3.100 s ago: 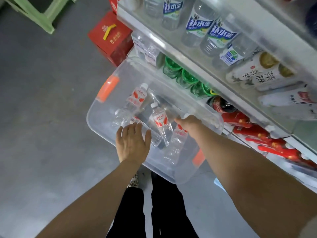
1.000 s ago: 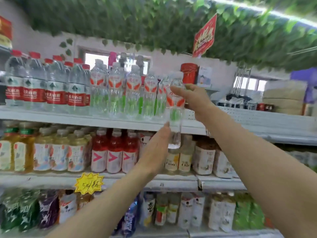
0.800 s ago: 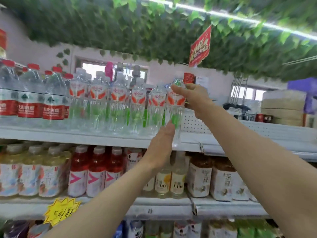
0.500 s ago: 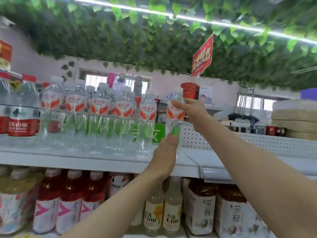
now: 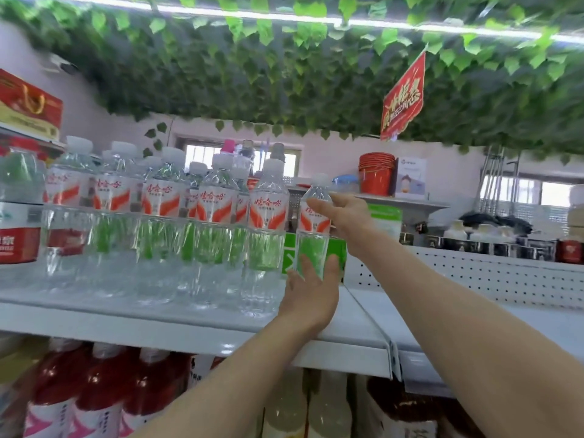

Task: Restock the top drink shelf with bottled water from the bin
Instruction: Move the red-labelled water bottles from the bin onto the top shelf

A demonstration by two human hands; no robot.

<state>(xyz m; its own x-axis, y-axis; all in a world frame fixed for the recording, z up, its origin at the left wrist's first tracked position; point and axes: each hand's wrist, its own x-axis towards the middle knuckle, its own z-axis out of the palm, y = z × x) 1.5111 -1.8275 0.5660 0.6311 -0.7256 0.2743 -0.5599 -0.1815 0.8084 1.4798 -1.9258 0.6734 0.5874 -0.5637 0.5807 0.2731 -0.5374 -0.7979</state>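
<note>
The water bottle (image 5: 312, 245) is upright at the right end of the bottle row (image 5: 215, 216) on the top shelf (image 5: 189, 320). The right hand (image 5: 343, 214) is clamped round its shoulder. The left hand (image 5: 311, 294), fingers straight, presses its lower body and hides its base.

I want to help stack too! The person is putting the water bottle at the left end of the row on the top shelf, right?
Not quite. The water bottle is being put at the right end of the row on the top shelf, not the left. The head view shows it.
</note>
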